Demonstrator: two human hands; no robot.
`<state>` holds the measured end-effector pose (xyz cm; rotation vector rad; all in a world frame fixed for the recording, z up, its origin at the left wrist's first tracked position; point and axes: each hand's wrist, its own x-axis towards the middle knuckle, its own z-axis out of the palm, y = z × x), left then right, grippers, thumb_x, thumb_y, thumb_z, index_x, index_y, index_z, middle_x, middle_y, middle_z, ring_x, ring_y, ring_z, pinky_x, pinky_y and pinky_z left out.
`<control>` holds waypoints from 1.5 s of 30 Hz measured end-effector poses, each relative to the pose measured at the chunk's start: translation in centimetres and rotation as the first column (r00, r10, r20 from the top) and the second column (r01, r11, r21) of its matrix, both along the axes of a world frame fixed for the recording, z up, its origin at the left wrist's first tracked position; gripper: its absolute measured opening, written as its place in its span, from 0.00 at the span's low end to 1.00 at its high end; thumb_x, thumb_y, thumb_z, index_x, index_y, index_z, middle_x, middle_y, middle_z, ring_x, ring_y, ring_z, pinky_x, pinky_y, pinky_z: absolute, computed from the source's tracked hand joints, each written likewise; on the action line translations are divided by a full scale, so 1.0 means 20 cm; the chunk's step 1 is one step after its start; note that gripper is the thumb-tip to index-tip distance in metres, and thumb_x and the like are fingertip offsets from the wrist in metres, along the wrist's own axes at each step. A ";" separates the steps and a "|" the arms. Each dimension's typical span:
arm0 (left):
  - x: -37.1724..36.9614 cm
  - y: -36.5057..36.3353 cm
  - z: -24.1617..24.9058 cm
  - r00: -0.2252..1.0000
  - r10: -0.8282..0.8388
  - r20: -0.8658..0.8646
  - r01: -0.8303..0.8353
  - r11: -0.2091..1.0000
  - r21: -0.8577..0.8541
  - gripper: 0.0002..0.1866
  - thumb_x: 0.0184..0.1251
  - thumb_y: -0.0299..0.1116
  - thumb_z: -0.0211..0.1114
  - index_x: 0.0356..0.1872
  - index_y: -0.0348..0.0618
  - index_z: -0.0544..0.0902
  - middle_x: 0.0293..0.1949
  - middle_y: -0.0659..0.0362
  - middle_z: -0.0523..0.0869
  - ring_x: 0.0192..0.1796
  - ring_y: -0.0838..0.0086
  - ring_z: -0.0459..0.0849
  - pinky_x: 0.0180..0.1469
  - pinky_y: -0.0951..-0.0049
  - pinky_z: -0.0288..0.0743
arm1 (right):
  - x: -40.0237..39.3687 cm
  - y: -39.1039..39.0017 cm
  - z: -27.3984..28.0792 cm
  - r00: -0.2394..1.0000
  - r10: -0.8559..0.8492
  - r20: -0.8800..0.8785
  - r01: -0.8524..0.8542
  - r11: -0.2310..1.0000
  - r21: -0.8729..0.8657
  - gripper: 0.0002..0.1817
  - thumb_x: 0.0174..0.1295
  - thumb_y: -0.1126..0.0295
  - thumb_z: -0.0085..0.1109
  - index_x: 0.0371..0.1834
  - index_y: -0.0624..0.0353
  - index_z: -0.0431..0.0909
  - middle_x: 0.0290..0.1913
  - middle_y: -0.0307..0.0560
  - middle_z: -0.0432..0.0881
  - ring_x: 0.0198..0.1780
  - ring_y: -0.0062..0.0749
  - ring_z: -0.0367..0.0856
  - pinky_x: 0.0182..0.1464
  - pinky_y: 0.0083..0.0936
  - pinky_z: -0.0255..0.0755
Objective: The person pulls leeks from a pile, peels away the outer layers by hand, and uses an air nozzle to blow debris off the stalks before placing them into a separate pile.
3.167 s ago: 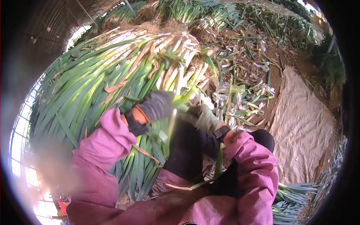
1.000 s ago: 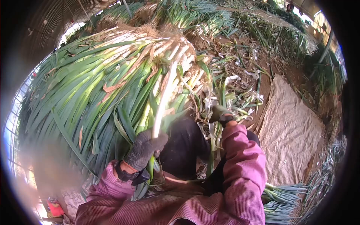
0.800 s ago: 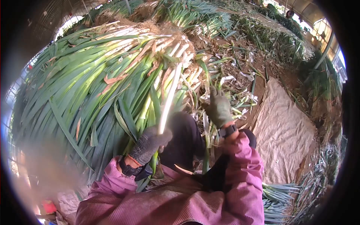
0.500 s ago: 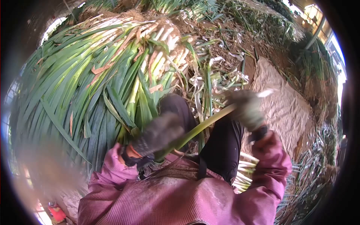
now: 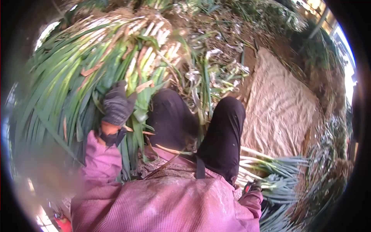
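Note:
My left hand (image 5: 118, 105), in a dark grey knit glove, lies over a big heap of long green onions (image 5: 58, 89). Its thumb stands apart from the fingers, beside a pale onion stalk, and I see nothing gripped in it. Down at my right side, my right hand (image 5: 253, 187) is at a pile of cleaned green onions (image 5: 276, 168) with white stems and blue-green leaves. The sleeve and stems hide most of that hand, so its fingers do not show.
My dark-trousered knees (image 5: 226, 120) rise between the two piles. A brown cloth sheet (image 5: 280, 104) covers ground at the right. Peeled leaves and scraps (image 5: 220, 69) litter the soil ahead. More onion greens (image 5: 324, 58) stand at the far right.
My right hand has moved from in front of me, where it held a green onion, down to the cleaned pile at my right. My left hand has moved up and left onto the heap.

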<state>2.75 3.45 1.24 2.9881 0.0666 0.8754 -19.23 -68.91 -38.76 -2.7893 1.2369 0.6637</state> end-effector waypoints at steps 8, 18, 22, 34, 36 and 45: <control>-0.02 -0.11 0.03 0.754 -0.030 -0.656 0.348 0.866 0.360 0.24 0.61 0.53 0.58 0.46 0.43 0.81 0.46 0.52 0.82 0.52 0.60 0.78 0.56 0.50 0.66 | 0.71 0.81 1.10 0.414 -0.682 0.603 -0.220 0.568 0.793 0.16 0.59 0.71 0.58 0.49 0.66 0.77 0.37 0.48 0.82 0.37 0.25 0.78 0.37 0.25 0.73; -0.51 -0.05 0.01 0.820 -0.146 -0.553 0.347 0.895 0.278 0.13 0.56 0.45 0.63 0.30 0.46 0.83 0.28 0.56 0.81 0.40 0.61 0.79 0.51 0.55 0.67 | 0.97 2.05 1.76 0.091 0.714 0.694 -0.962 -0.117 0.247 0.18 0.62 0.53 0.56 0.43 0.56 0.80 0.34 0.45 0.82 0.40 0.38 0.83 0.43 0.33 0.77; -0.58 -0.04 -0.02 0.887 -0.224 -0.404 0.334 0.916 0.224 0.10 0.54 0.42 0.64 0.28 0.48 0.82 0.29 0.57 0.81 0.42 0.63 0.78 0.54 0.57 0.66 | 1.23 2.14 1.41 -0.093 0.794 0.601 -0.714 -0.474 0.515 0.08 0.58 0.65 0.58 0.35 0.55 0.84 0.30 0.48 0.83 0.34 0.46 0.83 0.39 0.35 0.77; -0.62 -0.23 -0.25 0.949 -0.175 -0.261 0.022 0.866 -0.499 0.11 0.51 0.37 0.65 0.35 0.46 0.81 0.40 0.56 0.80 0.51 0.62 0.76 0.63 0.54 0.61 | 2.28 2.02 2.01 -0.030 0.783 0.621 -0.885 0.268 -0.381 0.07 0.59 0.69 0.57 0.34 0.59 0.83 0.28 0.47 0.83 0.32 0.40 0.84 0.36 0.31 0.77; -0.62 -0.32 -0.22 0.937 -0.244 -0.248 0.091 0.860 -0.502 0.11 0.52 0.37 0.65 0.35 0.46 0.81 0.41 0.56 0.79 0.52 0.61 0.75 0.62 0.53 0.61 | 2.08 2.01 1.68 0.046 0.846 0.531 -0.962 0.182 -0.206 0.07 0.59 0.69 0.57 0.34 0.59 0.83 0.29 0.47 0.83 0.33 0.39 0.84 0.36 0.30 0.77; -0.68 -0.37 -0.06 0.901 -0.317 -0.295 0.287 0.947 -0.142 0.12 0.55 0.41 0.65 0.34 0.45 0.81 0.39 0.56 0.79 0.51 0.61 0.75 0.59 0.53 0.62 | 1.26 2.29 0.65 0.068 0.994 0.089 -0.896 0.021 0.443 0.07 0.60 0.72 0.57 0.36 0.62 0.83 0.29 0.47 0.83 0.34 0.37 0.84 0.36 0.28 0.77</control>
